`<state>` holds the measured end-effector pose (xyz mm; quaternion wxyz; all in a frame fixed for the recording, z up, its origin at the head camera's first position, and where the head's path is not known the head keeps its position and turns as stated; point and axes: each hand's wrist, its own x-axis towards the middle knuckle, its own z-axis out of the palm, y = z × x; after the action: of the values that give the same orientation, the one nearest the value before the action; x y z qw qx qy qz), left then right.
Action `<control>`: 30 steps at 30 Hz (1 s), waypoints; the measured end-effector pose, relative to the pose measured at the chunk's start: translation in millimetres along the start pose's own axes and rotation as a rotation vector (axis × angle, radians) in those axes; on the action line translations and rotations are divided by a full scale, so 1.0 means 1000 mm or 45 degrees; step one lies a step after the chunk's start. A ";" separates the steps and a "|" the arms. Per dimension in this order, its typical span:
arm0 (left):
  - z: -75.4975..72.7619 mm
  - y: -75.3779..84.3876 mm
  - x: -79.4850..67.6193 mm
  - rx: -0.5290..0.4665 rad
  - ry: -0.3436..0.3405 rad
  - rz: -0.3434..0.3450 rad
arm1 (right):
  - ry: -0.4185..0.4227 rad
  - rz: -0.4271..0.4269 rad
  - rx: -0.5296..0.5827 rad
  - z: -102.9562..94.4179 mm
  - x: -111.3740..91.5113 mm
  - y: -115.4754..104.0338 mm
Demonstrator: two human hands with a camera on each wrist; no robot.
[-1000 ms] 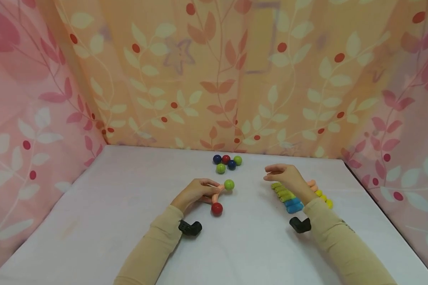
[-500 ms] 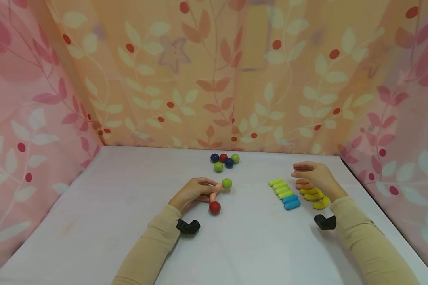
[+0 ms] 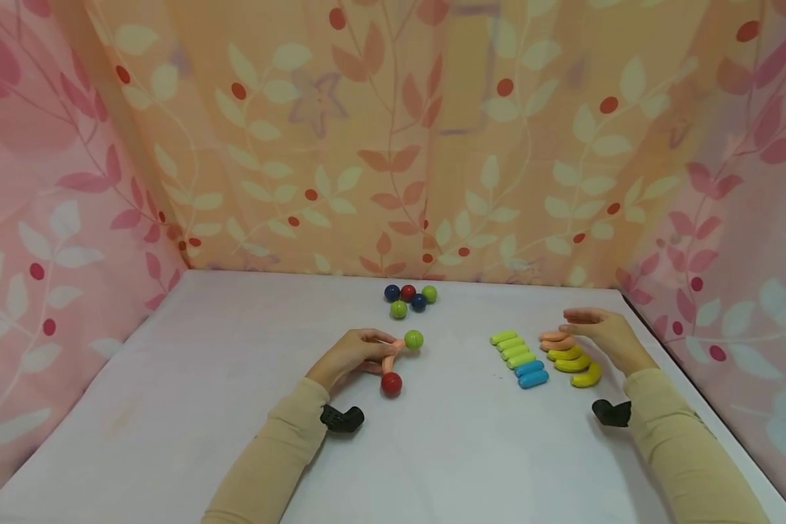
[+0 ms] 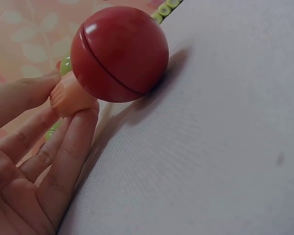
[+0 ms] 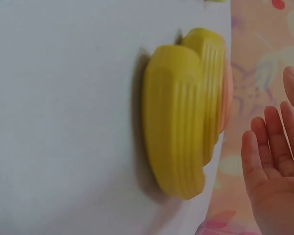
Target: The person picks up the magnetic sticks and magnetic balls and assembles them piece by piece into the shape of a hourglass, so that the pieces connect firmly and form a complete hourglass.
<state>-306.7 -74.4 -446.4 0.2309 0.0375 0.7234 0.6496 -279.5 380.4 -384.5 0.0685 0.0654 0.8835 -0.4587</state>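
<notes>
Just beside the right hand, relaxed and holding nothing, two peach pieces are lying long-axis left-right, while the left hand, farther off, is pinching a ball-ended peach stick.

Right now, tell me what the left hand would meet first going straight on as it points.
Probably the green sticks, if the left hand carries along the green ball just ahead of it, which looks joined to the held peach piece; depth is unclear.
</notes>
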 end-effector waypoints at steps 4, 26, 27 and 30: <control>0.000 -0.002 0.000 0.008 0.005 -0.011 | -0.025 0.061 0.063 -0.002 0.004 0.009; 0.008 -0.004 0.002 0.001 -0.029 -0.008 | -0.136 0.208 0.203 -0.002 0.023 0.037; 0.009 -0.004 0.002 0.007 -0.032 -0.006 | -0.139 0.201 0.206 -0.002 0.023 0.039; 0.008 -0.002 0.004 -0.003 -0.034 -0.009 | -0.139 0.184 0.209 -0.003 0.023 0.036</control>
<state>-306.3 -65.7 -449.8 0.2428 0.0433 0.7197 0.6490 -295.5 404.3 -415.8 0.1438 0.1091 0.8309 -0.5264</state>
